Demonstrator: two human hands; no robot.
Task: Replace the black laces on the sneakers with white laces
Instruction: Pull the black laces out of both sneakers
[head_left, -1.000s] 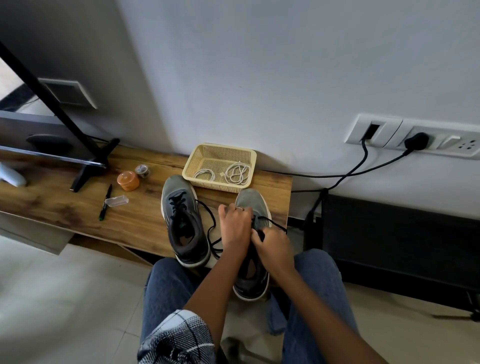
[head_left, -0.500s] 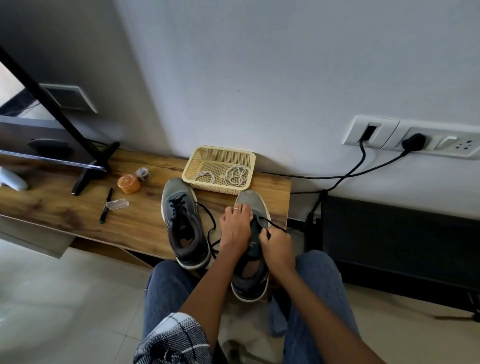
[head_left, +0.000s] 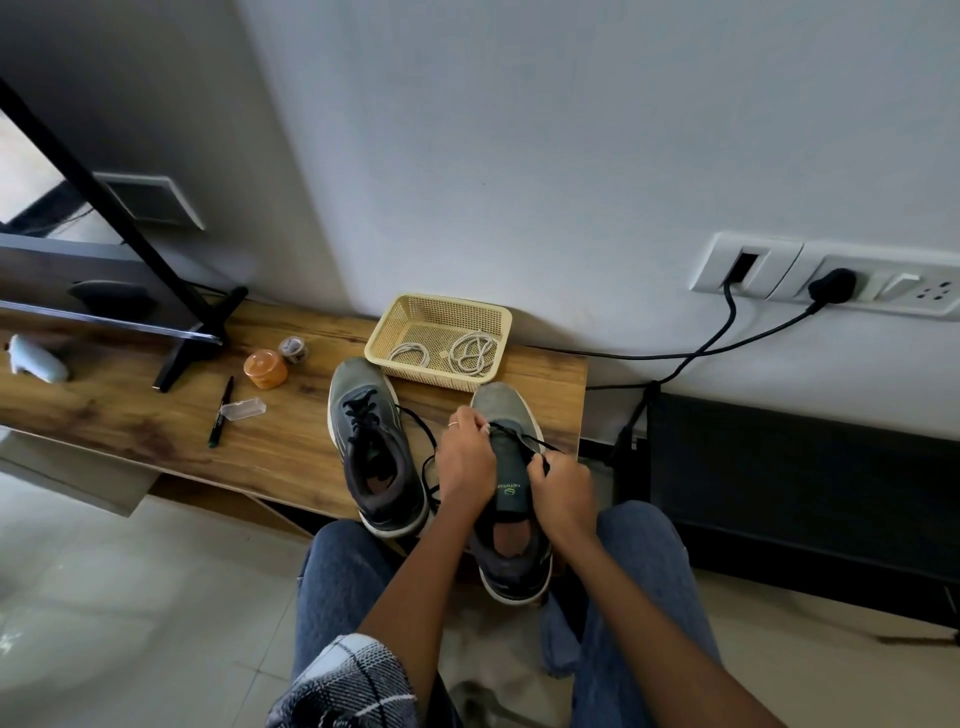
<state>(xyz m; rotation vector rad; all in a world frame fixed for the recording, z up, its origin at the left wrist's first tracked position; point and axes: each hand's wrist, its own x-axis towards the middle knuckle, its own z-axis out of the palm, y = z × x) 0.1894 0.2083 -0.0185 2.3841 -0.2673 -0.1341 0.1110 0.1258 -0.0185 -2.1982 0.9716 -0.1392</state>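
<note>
Head view: hands (head_left: 511, 467) pinching black lace (head_left: 524, 439)

Person seen fr. above, seated. Blue denim jeans (head_left: 644, 561) on both legs, mid-wash, loose fit, creased at knees. Plaid sleeve (head_left: 345, 686), navy/grey w/ white lines, sits at left elbow; forearm bare below it. Right arm bare to frame edge. Left hand (head_left: 465, 465): thin ring (head_left: 452, 424) on one finger. Right hand (head_left: 563, 486): no jewellery visible.
</note>
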